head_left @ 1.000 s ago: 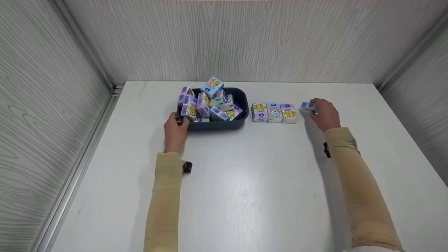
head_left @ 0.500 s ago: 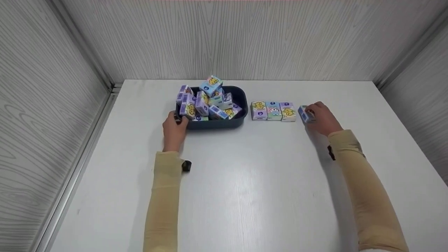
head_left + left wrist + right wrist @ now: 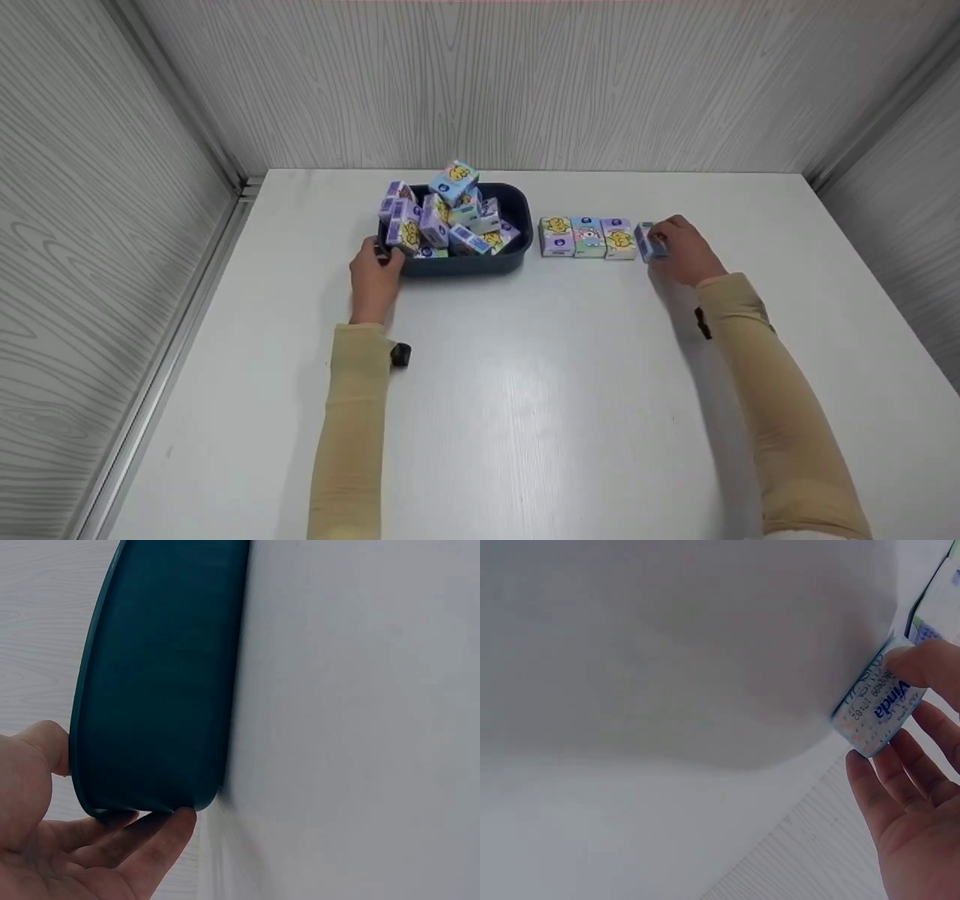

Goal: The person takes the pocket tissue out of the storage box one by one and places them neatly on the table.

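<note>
The left hand (image 3: 375, 283) grips the near left corner of a dark basket (image 3: 465, 266) heaped with small tissue packs (image 3: 435, 221). In the left wrist view its thumb lies on the rim of the basket (image 3: 157, 675) and its fingers touch the end wall. On the right, the right hand (image 3: 686, 251) pinches a blue pack (image 3: 646, 241), just right of a row of three packs (image 3: 589, 238) lying side by side. The right wrist view shows thumb and fingers of the hand (image 3: 919, 817) around the pack (image 3: 877, 709), whose side reads "Vinda".
The white table (image 3: 525, 390) reaches to a wood-grain panel (image 3: 480, 90) at the back. More panels stand at the left (image 3: 82, 225) and right (image 3: 900, 187). Both forearms lie over the near part of the table.
The right hand has brought its pack down and leftward, closer to the row of three, and the pack has turned. The left hand still holds the basket, which has not visibly shifted.
</note>
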`<state>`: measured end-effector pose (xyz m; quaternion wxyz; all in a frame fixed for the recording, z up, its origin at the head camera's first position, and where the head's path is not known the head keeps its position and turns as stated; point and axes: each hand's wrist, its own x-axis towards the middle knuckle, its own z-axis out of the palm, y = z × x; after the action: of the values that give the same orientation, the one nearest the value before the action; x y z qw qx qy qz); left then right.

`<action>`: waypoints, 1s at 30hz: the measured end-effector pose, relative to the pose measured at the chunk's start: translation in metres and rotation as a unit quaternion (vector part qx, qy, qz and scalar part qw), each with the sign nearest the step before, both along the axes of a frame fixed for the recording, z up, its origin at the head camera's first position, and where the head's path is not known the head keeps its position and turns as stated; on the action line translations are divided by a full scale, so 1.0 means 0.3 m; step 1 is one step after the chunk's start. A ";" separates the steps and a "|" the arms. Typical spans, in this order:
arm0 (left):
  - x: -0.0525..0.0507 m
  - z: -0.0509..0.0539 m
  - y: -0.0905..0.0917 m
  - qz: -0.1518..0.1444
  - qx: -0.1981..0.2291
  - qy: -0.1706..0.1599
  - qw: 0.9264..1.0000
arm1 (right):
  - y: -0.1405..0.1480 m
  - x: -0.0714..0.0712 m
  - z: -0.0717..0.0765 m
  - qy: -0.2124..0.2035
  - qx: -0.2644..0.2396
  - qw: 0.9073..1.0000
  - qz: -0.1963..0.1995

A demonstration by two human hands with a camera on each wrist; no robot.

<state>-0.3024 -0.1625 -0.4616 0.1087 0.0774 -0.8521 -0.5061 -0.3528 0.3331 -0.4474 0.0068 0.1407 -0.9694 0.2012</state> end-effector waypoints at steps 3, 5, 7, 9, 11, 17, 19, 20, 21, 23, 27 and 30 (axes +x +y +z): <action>0.000 -0.001 0.001 0.001 -0.002 0.001 1.000 | -0.013 -0.003 0.000 0.004 -0.001 1.000 0.001; 0.000 -0.002 0.001 0.001 -0.003 -0.001 1.000 | -0.022 -0.004 0.001 0.002 -0.002 1.000 -0.002; -0.002 -0.003 0.002 0.000 -0.003 -0.004 1.000 | -0.030 -0.005 0.002 -0.002 -0.003 1.000 -0.006; -0.002 -0.002 0.002 0.000 -0.003 -0.005 1.000 | -0.036 -0.006 0.003 -0.006 -0.007 1.000 -0.009; -0.004 -0.002 0.001 0.003 -0.006 -0.005 1.000 | -0.042 -0.010 0.003 -0.008 -0.005 1.000 -0.010; -0.007 0.002 0.004 0.003 -0.003 -0.006 1.000 | -0.048 -0.018 0.002 -0.014 0.000 1.000 -0.020; -0.006 0.003 0.005 0.001 0.002 -0.007 1.000 | -0.049 -0.019 0.003 -0.016 0.000 1.000 -0.019; -0.007 0.002 0.004 0.001 0.003 -0.008 1.000 | -0.048 -0.019 0.003 -0.016 0.000 1.000 -0.017; -0.007 0.002 0.004 0.002 0.003 -0.008 1.000 | -0.048 -0.020 0.004 -0.016 0.000 1.000 -0.015; -0.007 0.002 0.004 0.003 0.002 -0.008 1.000 | -0.047 -0.022 0.005 -0.013 0.001 1.000 -0.009; -0.008 -0.001 0.001 0.004 -0.003 -0.001 1.000 | -0.047 -0.027 0.010 -0.008 0.001 1.000 0.005; -0.006 -0.005 -0.002 0.003 -0.001 0.003 1.000 | -0.051 -0.030 0.015 -0.011 0.008 1.000 0.012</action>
<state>-0.3042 -0.1630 -0.4631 0.1130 0.0781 -0.8521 -0.5050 -0.3619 0.3179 -0.4429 -0.0069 0.1499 -0.9693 0.1947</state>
